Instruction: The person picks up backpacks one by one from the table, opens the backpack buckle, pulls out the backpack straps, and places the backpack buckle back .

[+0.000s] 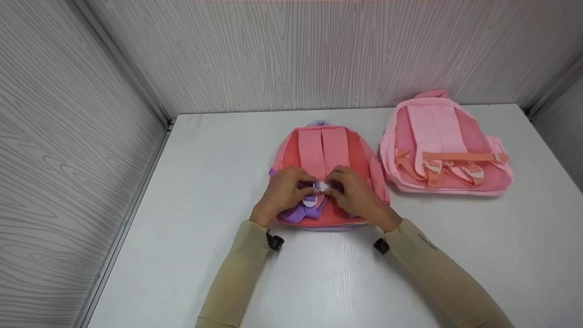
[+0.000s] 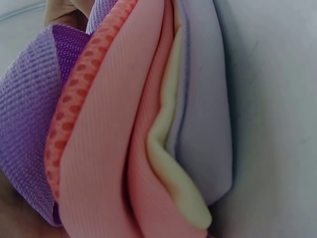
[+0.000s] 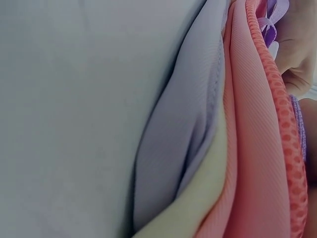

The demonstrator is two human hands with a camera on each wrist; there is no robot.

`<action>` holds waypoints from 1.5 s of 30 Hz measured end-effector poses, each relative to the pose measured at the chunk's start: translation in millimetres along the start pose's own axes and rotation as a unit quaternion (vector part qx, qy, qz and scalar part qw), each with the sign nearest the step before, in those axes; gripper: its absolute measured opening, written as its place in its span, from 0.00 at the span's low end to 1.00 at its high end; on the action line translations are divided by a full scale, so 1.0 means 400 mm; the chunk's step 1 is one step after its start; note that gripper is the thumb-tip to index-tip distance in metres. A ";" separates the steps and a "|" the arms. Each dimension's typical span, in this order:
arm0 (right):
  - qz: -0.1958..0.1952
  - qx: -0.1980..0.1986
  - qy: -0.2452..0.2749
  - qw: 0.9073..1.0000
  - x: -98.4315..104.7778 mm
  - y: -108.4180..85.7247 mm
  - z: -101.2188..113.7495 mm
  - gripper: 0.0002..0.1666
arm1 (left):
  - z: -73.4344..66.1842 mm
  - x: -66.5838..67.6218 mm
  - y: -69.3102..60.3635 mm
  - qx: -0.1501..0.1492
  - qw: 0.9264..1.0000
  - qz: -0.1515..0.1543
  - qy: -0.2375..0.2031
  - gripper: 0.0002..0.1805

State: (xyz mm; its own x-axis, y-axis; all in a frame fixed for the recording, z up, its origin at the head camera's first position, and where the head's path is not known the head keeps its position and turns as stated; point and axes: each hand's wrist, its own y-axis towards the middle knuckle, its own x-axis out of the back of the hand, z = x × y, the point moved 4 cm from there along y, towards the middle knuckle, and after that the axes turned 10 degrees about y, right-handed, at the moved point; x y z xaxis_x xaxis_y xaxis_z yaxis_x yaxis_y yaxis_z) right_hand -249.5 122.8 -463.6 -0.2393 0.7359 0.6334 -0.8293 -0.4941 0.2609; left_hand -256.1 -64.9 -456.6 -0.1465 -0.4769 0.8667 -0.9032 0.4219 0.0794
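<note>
A coral-pink backpack (image 1: 311, 148) lies on the table with its shoulder straps up. Over its lower half, my left hand (image 1: 284, 189) and right hand (image 1: 357, 193) meet at a small white buckle (image 1: 322, 186) on a purple strap. Each hand pinches one side of the buckle between thumb and fingers. Just below it sits a white strap adjuster (image 1: 310, 201) with loose purple webbing (image 1: 296, 214). In the left wrist view, the purple webbing (image 2: 29, 114) loops beside the bag's coral mesh (image 2: 81, 84). The right wrist view shows the bag's layered bottom edge (image 3: 257, 129) and part of the right hand (image 3: 297, 44).
To the right lies a light-pink backpack (image 1: 437, 127) with an orange strap (image 1: 460, 156) and white adjusters. Both bags rest on a white table (image 1: 205, 182). Wood-grain panels rise behind (image 1: 273, 54) and at the left (image 1: 54, 159).
</note>
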 end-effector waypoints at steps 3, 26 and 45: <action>0.003 -0.010 0.003 1.000 0.001 -0.001 -0.002 0.08 | 0.000 0.000 0.000 0.001 1.000 0.003 0.001 0.15; 0.006 -0.021 0.011 1.000 0.007 -0.007 -0.007 0.08 | 0.006 0.001 -0.003 0.012 1.000 0.007 -0.009 0.15; 0.005 -0.011 0.027 1.000 0.012 -0.004 -0.005 0.08 | 0.009 0.005 -0.003 0.010 0.999 0.014 -0.032 0.14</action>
State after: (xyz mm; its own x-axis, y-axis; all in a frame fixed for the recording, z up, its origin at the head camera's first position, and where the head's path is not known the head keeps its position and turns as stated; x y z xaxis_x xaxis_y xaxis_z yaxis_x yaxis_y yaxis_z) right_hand -250.1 127.9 -462.5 -0.2741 0.7548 0.5959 -0.8373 -0.4921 0.2383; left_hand -256.9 -69.0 -456.8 -0.1959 -0.5140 0.8351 -0.9062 0.4204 0.0462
